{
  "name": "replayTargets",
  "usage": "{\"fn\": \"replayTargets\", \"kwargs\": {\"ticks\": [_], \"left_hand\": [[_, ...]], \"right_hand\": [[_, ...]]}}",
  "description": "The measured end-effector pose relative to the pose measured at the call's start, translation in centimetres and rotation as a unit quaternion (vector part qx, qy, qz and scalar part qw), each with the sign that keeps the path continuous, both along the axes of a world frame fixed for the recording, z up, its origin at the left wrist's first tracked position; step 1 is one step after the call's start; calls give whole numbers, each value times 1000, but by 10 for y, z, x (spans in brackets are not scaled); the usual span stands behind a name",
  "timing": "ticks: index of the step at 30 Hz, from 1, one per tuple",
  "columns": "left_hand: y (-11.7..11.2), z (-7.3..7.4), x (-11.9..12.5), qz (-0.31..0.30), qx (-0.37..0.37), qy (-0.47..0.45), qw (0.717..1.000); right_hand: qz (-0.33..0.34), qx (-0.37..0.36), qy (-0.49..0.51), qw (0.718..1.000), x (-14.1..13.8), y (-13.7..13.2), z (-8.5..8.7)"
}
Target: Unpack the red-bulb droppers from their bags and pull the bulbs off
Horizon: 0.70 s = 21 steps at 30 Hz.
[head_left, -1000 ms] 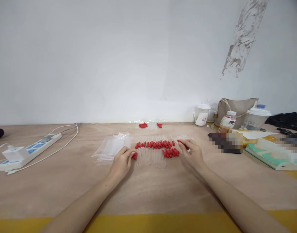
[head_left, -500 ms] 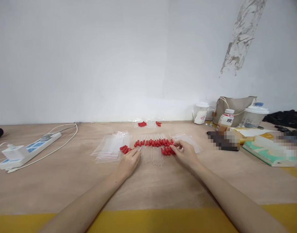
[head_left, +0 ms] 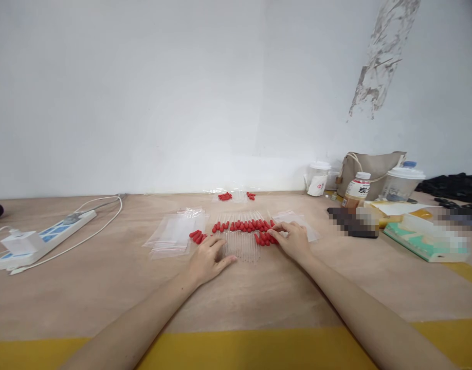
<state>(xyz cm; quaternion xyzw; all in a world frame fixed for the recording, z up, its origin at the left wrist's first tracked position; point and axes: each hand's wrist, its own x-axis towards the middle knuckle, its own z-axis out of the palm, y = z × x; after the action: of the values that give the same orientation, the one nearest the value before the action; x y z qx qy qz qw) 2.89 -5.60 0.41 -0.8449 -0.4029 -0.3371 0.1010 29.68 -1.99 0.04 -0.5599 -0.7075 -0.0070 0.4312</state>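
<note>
My left hand [head_left: 207,259] rests at the left end of a row of thin clear tubes [head_left: 241,247], thumb spread away from the fingers. Its fingertips are close to the tubes and a few loose red bulbs [head_left: 197,236]. My right hand [head_left: 293,239] is at the row's right end, thumb and fingertips drawn together on a red bulb [head_left: 270,237] in a small cluster; the fingers partly hide it. Red bulbs [head_left: 243,225] cap tubes in the middle, with more clear tubes [head_left: 241,216] pointing away toward the wall.
Flat clear zip bags [head_left: 174,231] lie left, others [head_left: 307,231] behind my right hand. Bagged red bulbs [head_left: 225,196] lie by the wall. At left is a power strip [head_left: 47,239]; at right stand a bottle [head_left: 357,192], lidded cups [head_left: 318,180], a phone-like dark slab [head_left: 355,226] and a green box [head_left: 421,241].
My left hand has opened, its thumb moving out to the right and toward me. The right hand stays at the red bulbs with little movement. The view has shifted slightly.
</note>
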Motion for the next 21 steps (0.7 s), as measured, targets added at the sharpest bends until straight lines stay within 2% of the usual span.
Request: {"fn": "replayTargets", "kwargs": {"ticks": [5, 11, 15, 18, 21], "left_hand": [[-4, 9, -5, 32, 12, 9, 999], [0, 21, -19, 137, 12, -10, 990], [15, 34, -31, 225, -89, -36, 970], [33, 46, -32, 278, -202, -4, 939], [53, 55, -25, 316, -277, 20, 907]], "right_hand": [[-7, -20, -27, 999, -2, -4, 3], [-43, -11, 5, 999, 5, -2, 4], [-46, -3, 9, 999, 8, 1, 2], [-45, 4, 10, 999, 8, 1, 0], [-40, 7, 14, 999, 7, 0, -1]]}}
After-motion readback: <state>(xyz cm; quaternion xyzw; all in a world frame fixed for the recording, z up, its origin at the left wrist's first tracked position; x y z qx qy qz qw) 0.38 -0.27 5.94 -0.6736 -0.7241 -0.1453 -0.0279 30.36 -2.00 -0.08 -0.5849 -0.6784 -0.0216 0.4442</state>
